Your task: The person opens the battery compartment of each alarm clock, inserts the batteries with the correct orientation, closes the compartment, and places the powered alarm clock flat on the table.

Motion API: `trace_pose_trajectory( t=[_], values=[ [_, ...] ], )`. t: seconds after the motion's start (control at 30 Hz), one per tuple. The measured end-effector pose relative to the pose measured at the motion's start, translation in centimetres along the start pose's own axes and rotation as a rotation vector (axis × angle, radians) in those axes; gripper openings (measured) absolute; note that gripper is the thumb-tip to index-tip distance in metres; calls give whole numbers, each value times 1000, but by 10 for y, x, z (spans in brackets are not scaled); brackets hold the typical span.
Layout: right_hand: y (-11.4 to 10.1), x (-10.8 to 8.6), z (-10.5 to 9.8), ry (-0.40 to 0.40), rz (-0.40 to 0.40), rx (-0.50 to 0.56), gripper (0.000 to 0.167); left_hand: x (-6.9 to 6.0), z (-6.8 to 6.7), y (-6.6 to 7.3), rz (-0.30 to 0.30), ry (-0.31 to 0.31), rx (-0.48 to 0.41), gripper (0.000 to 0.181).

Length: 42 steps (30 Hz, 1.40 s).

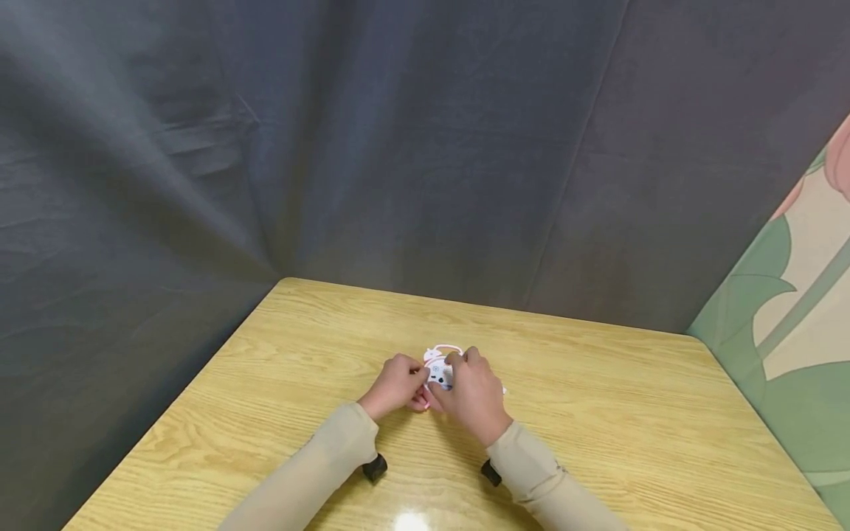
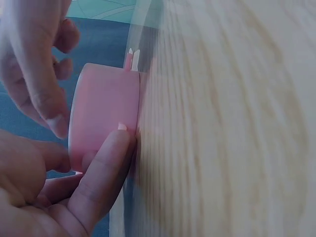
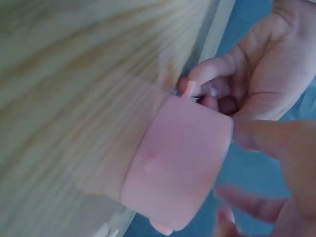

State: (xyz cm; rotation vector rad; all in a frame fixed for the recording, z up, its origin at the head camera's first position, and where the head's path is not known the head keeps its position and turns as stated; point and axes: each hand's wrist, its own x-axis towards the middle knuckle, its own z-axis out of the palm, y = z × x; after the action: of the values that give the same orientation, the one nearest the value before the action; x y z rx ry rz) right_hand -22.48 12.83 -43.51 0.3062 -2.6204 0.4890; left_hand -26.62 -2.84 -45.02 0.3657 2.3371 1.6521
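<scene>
I see left hand (image 1: 397, 385) pinching pink toy (image 2: 106, 106) at its left end; right hand (image 1: 477, 394) over toy's white face (image 1: 438, 366), fingers loosely spread, contact unclear.

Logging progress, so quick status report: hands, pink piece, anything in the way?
Left hand grips the pink piece. Right hand over its white face, contact unclear. Piece on table; hands partly cover it in head view.
</scene>
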Motion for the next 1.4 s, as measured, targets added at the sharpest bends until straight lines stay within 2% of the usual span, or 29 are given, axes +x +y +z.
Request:
trace_pose_trajectory(
  t=[0.1,0.2,0.27,0.37,0.53,0.77,1.2,1.4],
  values=[
    [2,2,2,-113,169,24,68,-1,1,0,-8,-7,-9,27],
    [6,6,3,-241,310,78,89,-1,1,0,-14,-8,-15,26],
    [7,8,3,-300,368,117,99,-1,1,0,-17,-5,-19,26],
    [8,10,3,-339,409,165,106,-1,1,0,-18,0,-26,26],
    [9,11,2,-376,436,210,109,-1,0,-1,-17,0,-28,26],
    [16,10,4,-459,486,338,110,-2,-1,-2,-23,-15,-29,26],
    [18,13,7,-434,517,415,96,-2,-2,-4,-26,-20,-38,26],
    [25,16,6,-422,501,541,82,1,-2,-4,-20,-11,-40,26]
  ],
)
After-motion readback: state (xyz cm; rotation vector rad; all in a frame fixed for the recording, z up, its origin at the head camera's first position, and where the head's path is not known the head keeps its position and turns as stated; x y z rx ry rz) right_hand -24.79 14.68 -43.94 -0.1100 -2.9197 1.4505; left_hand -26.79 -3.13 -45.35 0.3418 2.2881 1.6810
